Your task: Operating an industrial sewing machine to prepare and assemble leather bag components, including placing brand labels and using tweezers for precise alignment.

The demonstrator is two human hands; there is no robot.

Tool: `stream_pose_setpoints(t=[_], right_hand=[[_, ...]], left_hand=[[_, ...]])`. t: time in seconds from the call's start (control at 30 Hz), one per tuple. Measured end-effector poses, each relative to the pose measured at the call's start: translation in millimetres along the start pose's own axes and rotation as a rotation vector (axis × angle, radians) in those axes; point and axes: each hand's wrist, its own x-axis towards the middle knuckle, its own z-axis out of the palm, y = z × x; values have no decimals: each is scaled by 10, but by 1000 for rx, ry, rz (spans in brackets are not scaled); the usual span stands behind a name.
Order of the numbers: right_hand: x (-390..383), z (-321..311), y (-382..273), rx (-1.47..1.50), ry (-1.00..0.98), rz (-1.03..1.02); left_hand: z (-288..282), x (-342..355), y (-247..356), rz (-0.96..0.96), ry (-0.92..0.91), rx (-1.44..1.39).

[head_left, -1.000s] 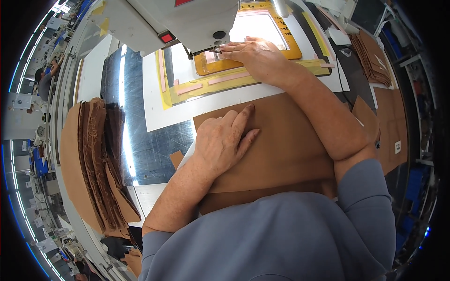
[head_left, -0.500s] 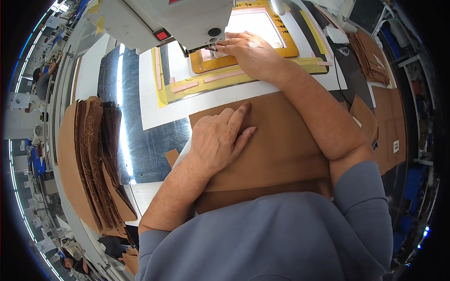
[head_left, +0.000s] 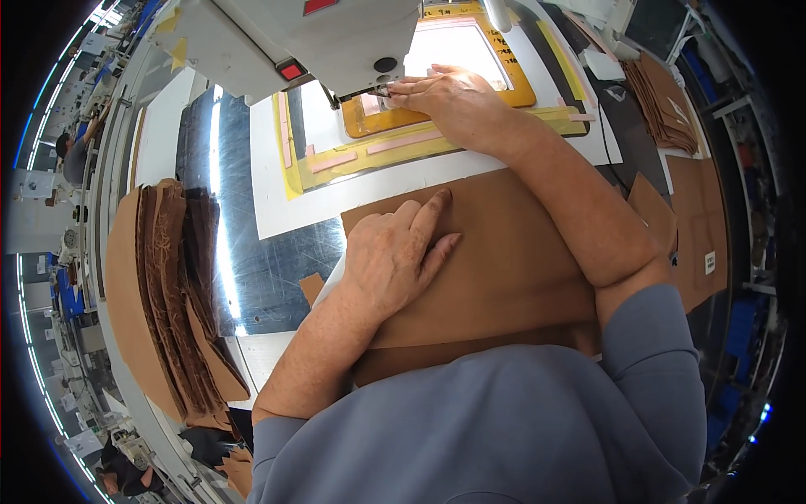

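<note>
My left hand (head_left: pixel 388 259) lies on a brown fabric panel (head_left: pixel 512 252) in front of me, index finger stretched forward and thumb apart. Only the cloth's surface is under it. My right hand (head_left: pixel 453 102) reaches under the grey-white sewing machine head (head_left: pixel 336 42), its fingers stretched toward the needle area. Their tips are beside the machine's small metal foot (head_left: pixel 378 91); whether they touch it I cannot tell. Beneath that hand is a yellow-orange template frame (head_left: pixel 365 126), on a white sheet (head_left: pixel 281 214) edged with yellow and pink tape strips. My right thumb is hidden.
A thick stack of brown fabric pieces (head_left: pixel 159 294) stands at the left, beside a shiny metal table surface (head_left: pixel 269 269). More folded brown pieces (head_left: pixel 663 105) lie at the far right. A dark cable (head_left: pixel 606 151) runs along the right side. Another person (head_left: pixel 75 151) works at the far left.
The view has shifted slightly. My right hand has moved a little lower by the machine's foot, its fingers closer together. My left hand stays on the fabric panel.
</note>
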Motion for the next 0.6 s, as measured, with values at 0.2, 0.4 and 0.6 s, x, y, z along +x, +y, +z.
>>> stream_pose_setpoints(t=[0.2, 0.4, 0.6], right_hand=[[-22, 4, -37, 57, 70, 35], [32, 67, -66, 79, 177, 207], [51, 90, -90, -52, 105, 86]], left_hand=[[5, -12, -16, 11, 15, -4], [18, -21, -19, 26, 37, -4], [22, -23, -9, 23, 35, -5]])
